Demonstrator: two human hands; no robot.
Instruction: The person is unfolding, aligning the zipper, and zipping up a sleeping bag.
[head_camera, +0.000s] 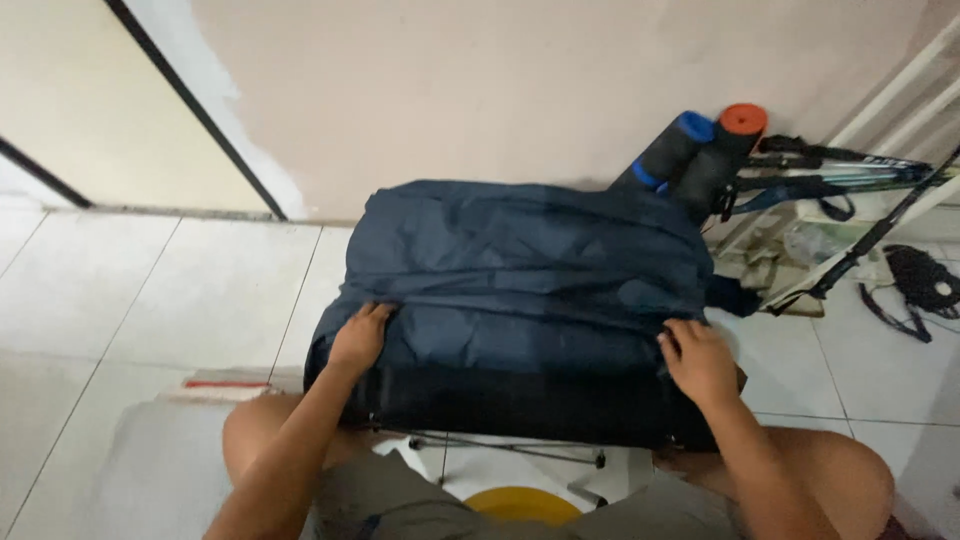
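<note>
While the bulky navy bag (525, 290) of wrinkled, soft nylon lies on the white floor tiles (120, 300) against the wall, the left hand (358, 338) and right hand (698, 358) pinch its near edge with curled fingers, foam-gripped poles (700, 160) behind.

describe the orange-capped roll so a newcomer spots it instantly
Start at the pinkish wall behind the big navy fabric bundle. At the bundle's upper right corner two dark foam rolls lean against the wall. The orange-capped roll is the right one; the other roll is blue-capped.
</note>
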